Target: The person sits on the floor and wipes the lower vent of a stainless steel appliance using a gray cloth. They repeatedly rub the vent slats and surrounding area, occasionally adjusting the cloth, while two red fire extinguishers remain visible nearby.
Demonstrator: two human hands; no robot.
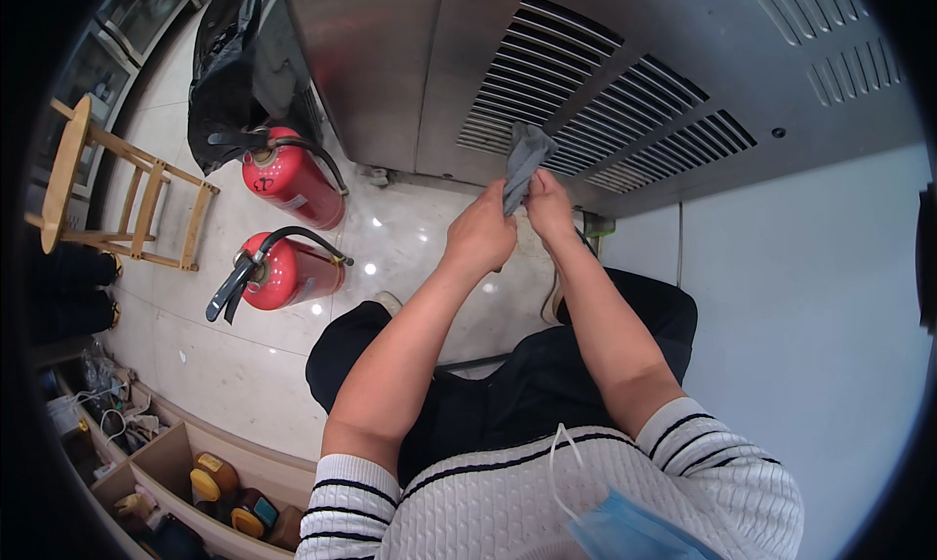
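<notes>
A grey cloth [525,163] is bunched between my two hands, its upper end against the slatted vent [542,77] of a stainless steel cabinet [366,69]. My left hand [482,227] grips the cloth's lower left side. From the right, my right hand [547,202] pinches the same cloth between thumb and fingers. More slatted vents [629,113] lie to the right of the cloth. The fingertips of both hands are partly hidden.
Two red fire extinguishers [293,183] [296,273] stand on the tiled floor at left. Beyond them are a wooden stool [143,194] and a black plastic bag [219,84]. A wooden compartment box [241,443] holds bottles at lower left. Another person's legs [69,289] show at the left edge. A white panel [790,267] stands at right.
</notes>
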